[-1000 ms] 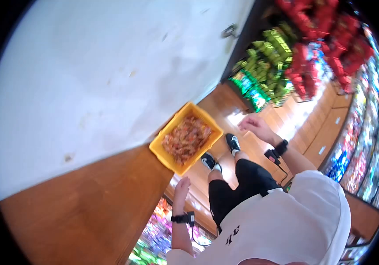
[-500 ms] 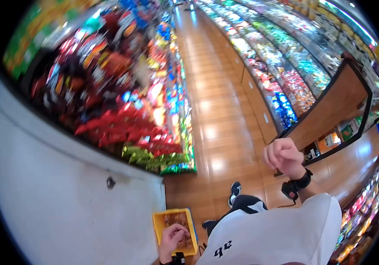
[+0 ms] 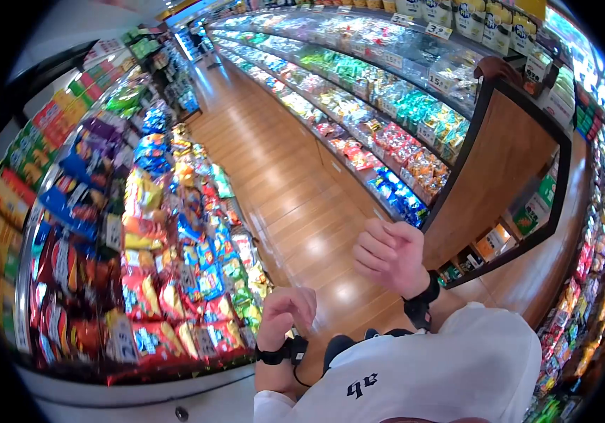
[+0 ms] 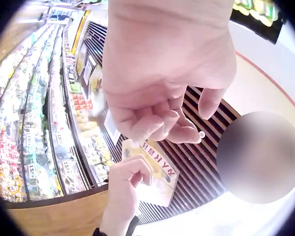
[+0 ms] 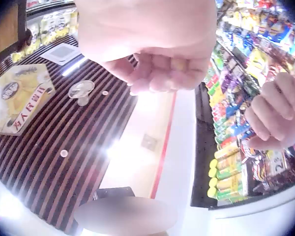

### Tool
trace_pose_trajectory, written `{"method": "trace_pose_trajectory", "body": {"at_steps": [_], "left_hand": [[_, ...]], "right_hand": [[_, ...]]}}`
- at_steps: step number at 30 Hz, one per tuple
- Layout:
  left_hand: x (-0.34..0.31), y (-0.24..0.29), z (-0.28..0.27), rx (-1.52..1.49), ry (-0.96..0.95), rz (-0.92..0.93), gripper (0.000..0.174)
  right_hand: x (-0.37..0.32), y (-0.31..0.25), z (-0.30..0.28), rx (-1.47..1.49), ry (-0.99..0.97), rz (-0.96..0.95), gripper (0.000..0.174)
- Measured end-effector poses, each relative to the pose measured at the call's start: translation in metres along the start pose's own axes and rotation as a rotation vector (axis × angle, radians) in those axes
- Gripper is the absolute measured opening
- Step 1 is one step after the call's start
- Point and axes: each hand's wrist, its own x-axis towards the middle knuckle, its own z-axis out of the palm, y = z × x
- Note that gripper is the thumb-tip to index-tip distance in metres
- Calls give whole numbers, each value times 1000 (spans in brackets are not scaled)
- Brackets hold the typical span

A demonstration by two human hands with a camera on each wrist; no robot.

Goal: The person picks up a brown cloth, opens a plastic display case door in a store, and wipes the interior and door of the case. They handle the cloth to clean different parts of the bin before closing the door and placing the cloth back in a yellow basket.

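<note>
My left hand [image 3: 288, 314] hangs in front of the body, fingers loosely curled, nothing in it. In the left wrist view the same hand [image 4: 162, 73] shows a bare palm with bent fingers. My right hand [image 3: 390, 257] is a little higher and to the right, its fingers relaxed and bent; from the right wrist view the hand [image 5: 152, 54] is likewise without any object. Nearest the left hand are snack bags [image 3: 154, 342] on the left display. Beyond the right hand, blue-wrapped packets [image 3: 397, 194] sit at the end of a sloped shelf.
A wooden-floored aisle [image 3: 274, 169] runs forward between the displays. On the right stands a dark-edged wooden end panel [image 3: 492, 169]. Tiered shelves of wrapped goods [image 3: 359, 84] line the aisle's right side. A white counter side [image 3: 133, 398] is at the lower left.
The head view has swung up from the floor and the yellow bin, now out of view, to the aisle and shelves. Both hands have come up before the body and closer together.
</note>
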Motion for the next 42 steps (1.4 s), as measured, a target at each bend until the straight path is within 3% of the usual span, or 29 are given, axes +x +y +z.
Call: {"method": "trace_pose_trajectory", "body": {"at_steps": [4, 8, 9, 11, 13, 16, 19, 21, 24, 28, 30, 33, 40, 42], "left_hand": [[47, -28, -50, 167, 10, -80, 38], [85, -40, -113, 185, 165, -84, 51], [96, -40, -135, 132, 169, -104, 45], [126, -53, -183, 101, 122, -94, 49], [181, -78, -211, -44, 58, -49, 47], [266, -104, -231, -23, -105, -208, 38], [363, -126, -230, 110, -417, -417, 19], [419, -162, -230, 62, -559, -487, 22], [501, -209, -208, 77, -640, -437, 20], [584, -256, -169, 28, -599, -373, 15], [610, -277, -160, 33, -580, -407, 15], [642, -294, -147, 72, -468, -543, 16], [709, -362, -155, 403, -426, -343, 22], [730, -359, -153, 301, -489, -418, 25]], "right_hand": [[61, -53, -38, -375, 273, -113, 33], [116, -102, -106, -914, 434, -123, 30], [128, -113, -121, -971, 476, -123, 30], [140, -134, -157, -1078, 606, -169, 28], [145, -155, -163, -1024, 728, -273, 27], [136, -179, -142, -1010, 850, -480, 21], [118, -208, -97, -1282, 947, -668, 15], [105, -219, -75, -1412, 984, -765, 11], [95, -240, -75, -1468, 1038, -793, 10], [118, -266, -116, -1448, 1253, -653, 11], [136, -289, -142, -1820, 1335, -583, 21], [165, -329, -181, -2059, 1237, -718, 29], [231, -405, -234, -2510, 1164, -764, 51], [255, -430, -242, -2710, 1151, -751, 56]]}}
